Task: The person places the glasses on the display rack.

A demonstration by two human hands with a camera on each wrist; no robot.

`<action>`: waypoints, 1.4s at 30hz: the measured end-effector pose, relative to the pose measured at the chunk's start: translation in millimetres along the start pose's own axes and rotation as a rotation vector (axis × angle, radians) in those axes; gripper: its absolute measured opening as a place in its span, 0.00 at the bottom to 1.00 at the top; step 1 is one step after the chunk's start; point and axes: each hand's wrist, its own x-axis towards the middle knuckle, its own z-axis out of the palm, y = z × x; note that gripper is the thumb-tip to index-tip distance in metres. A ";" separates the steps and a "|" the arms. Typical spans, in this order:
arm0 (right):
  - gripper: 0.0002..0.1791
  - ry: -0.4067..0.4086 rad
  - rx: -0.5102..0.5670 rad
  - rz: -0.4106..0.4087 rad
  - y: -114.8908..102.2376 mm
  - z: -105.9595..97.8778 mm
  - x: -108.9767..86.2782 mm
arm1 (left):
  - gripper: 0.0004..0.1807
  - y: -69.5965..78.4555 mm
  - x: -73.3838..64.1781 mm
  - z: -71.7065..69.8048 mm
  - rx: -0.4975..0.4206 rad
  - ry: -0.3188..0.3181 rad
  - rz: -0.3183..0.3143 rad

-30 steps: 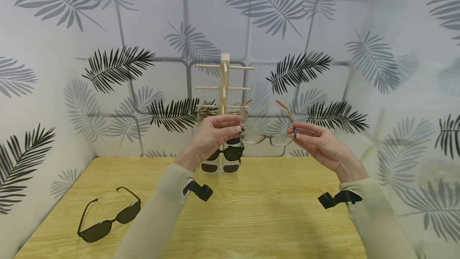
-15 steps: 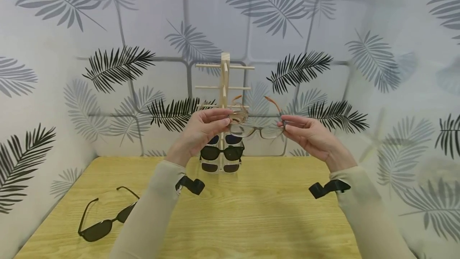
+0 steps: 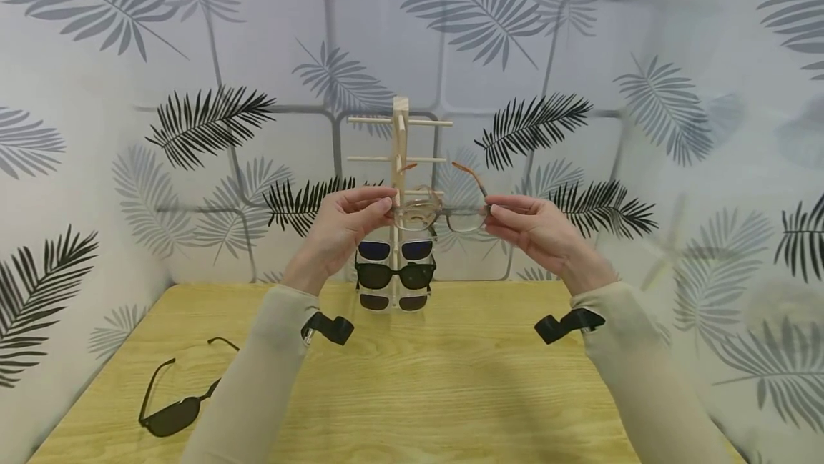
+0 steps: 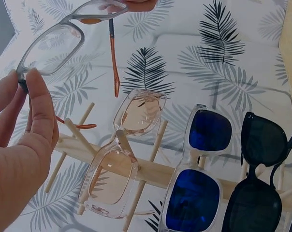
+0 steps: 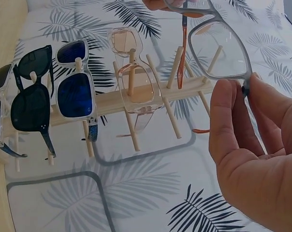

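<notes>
Both hands hold a pair of clear-lens eyeglasses [image 3: 466, 219] with a grey frame and orange temple tips, in front of a wooden eyewear rack [image 3: 400, 136]. My left hand [image 3: 341, 232] pinches the frame's left hinge corner; my right hand [image 3: 537, 232] pinches the right one. The temples are unfolded and point towards the rack. Peg ends of the rack show near the orange tips in the left wrist view. Below the held pair on the rack sit clear-framed glasses with peach lenses [image 4: 112, 174], blue-lens sunglasses [image 4: 192, 198] and black sunglasses [image 3: 375, 276].
Another clear-framed dark pair [image 3: 413, 302] sits lowest on the rack. Black sunglasses [image 3: 170, 417] lie unfolded on the wooden table [image 3: 418, 385] at the left, partly behind the left sleeve. A leaf-patterned wall covering [image 3: 270, 28] stands behind the rack.
Both hands have moved left and slightly up with the eyeglasses, bringing them in front of the rack. The blue-lens and black sunglasses on the rack are now less covered by the left hand.
</notes>
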 end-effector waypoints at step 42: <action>0.15 0.134 -0.019 -0.095 -2.5 54.4 60.5 | 0.09 17.4 16.1 -35.3 -0.013 0.163 0.100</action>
